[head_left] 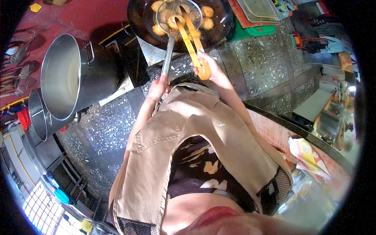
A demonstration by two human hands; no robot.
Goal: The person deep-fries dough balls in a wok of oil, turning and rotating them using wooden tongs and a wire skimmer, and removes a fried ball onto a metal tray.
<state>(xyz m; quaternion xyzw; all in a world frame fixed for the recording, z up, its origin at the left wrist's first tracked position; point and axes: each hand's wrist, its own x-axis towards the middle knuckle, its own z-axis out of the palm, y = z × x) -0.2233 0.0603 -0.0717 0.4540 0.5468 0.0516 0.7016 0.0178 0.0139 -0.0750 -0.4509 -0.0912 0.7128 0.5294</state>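
Note:
My left hand (158, 88) is closed round the long metal handle of a wire skimmer (168, 55). Its round mesh bowl lies over a large dark wok (137, 23), with a golden-brown fried piece (172, 22) in it. More round fried pieces (207, 24) are in the wok around the mesh. Yellow-orange tongs (192, 45) are gripped in my right hand (209, 65). Their tips reach over the mesh bowl, one close to the fried piece; whether they touch it I cannot tell.
A tall metal stockpot (100, 64) stands left of the wok, with a second pot (37, 113) nearer me. Right of the wok, a clear tray (256, 9) rests on a red board above something green (256, 31). A counter with a patterned bag (307, 156) lies at my right.

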